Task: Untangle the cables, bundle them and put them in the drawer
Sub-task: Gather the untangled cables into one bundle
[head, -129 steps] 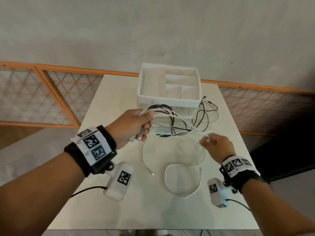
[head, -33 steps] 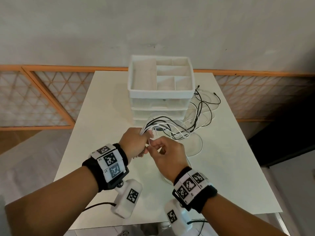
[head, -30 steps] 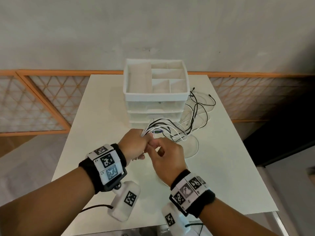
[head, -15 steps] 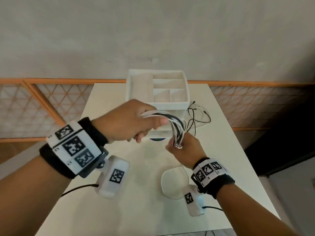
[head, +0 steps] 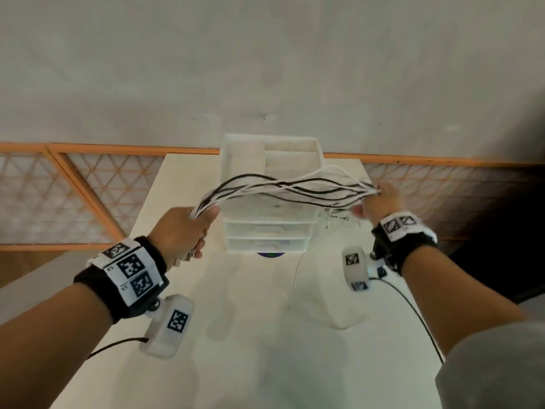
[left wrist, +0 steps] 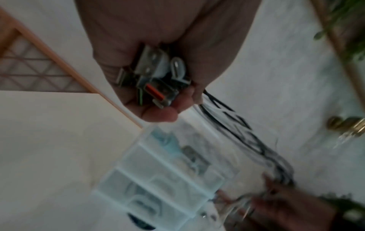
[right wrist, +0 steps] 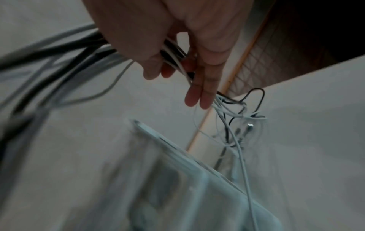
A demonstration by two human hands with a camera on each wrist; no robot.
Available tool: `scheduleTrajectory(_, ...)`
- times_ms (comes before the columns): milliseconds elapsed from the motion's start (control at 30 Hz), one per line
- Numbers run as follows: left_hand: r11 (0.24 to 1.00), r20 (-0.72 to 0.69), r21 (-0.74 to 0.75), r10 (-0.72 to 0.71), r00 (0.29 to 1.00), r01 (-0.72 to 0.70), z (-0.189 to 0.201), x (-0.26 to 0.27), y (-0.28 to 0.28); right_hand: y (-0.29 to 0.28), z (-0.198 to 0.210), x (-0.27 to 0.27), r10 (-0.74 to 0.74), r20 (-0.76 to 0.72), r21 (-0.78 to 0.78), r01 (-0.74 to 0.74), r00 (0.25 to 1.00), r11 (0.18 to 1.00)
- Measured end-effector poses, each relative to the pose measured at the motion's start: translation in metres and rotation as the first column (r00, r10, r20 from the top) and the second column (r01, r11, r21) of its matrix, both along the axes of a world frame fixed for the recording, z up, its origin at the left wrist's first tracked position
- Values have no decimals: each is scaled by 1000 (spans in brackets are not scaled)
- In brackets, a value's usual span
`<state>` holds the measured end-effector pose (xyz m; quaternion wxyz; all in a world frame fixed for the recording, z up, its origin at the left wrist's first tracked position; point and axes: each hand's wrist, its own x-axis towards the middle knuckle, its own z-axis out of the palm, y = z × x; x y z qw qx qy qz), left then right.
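Observation:
A bunch of black and white cables (head: pixel 290 187) stretches in the air between my two hands, in front of the white drawer unit (head: pixel 269 231). My left hand (head: pixel 184 228) grips one end in a fist; the plugs (left wrist: pixel 156 81) stick out of it in the left wrist view. My right hand (head: pixel 376 202) holds the strands (right wrist: pixel 173 51) farther along, thumb against fingers. Beyond it the loose ends (right wrist: pixel 239 118) hang tangled beside the unit. The drawers look closed.
The drawer unit carries an open divided tray (head: pixel 283 156) on top and stands at the back of the white table (head: pixel 265 335). An orange lattice railing (head: pixel 88 196) runs behind. A dark round thing (head: pixel 270 255) peeks from under the unit.
My hands were close together at the cables; now they are raised and spread apart. The right hand has slid to the right along the strands, drawing them out level.

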<state>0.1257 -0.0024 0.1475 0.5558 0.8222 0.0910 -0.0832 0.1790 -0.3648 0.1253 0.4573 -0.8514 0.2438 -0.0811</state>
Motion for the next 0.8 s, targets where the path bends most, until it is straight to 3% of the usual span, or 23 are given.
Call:
scheduleTrajectory(133, 999, -46, 37, -12, 999, 14, -16, 3, -1, 8, 57, 23, -2, 435, -58, 30, 900, 998)
scheduleTrajectory(233, 998, -36, 56, -10, 999, 12, -17, 10, -2, 9, 67, 27, -29, 579, -54, 75, 815, 996)
scheduleTrajectory(300, 997, -14, 82, -8, 1000, 9, -17, 14, 2, 4, 64, 25, 33, 612, -147, 72, 790, 986)
scheduleTrajectory(400, 993, -1, 117, 29, 1000, -29, -22, 17, 9, -4, 35, 10, 199, 468, -370, -14, 861, 929)
scheduleTrajectory(467, 989, -13, 142, 42, 999, -40, -27, 16, 13, -11, -10, -8, 243, 225, -433, -126, 944, 893)
scheduleTrajectory(533, 988, -41, 154, 25, 999, -18, -30, 14, 16, -16, -60, -34, 245, -4, -441, -222, 970, 870)
scheduleTrajectory(600, 985, -75, 168, -18, 997, 31, -31, 10, 15, -16, -100, -64, 310, -270, -390, -398, 911, 830)
scheduleTrajectory(667, 974, -111, 204, -81, 991, 102, -31, 6, 12, -11, -114, -81, 374, -518, -297, -572, 769, 764)
scheduleTrajectory(700, 966, -136, 216, -116, 984, 144, -30, 3, 10, -7, -112, -83, 368, -543, -291, -580, 755, 761)
scheduleTrajectory(733, 958, -166, 218, -151, 974, 186, -29, 1, 6, -2, -105, -83, 354, -499, -311, -545, 791, 779)
scheduleTrajectory(800, 942, -213, 214, -212, 954, 257, -27, -6, -1, 19, -78, -84, 363, -259, -309, -433, 895, 847)
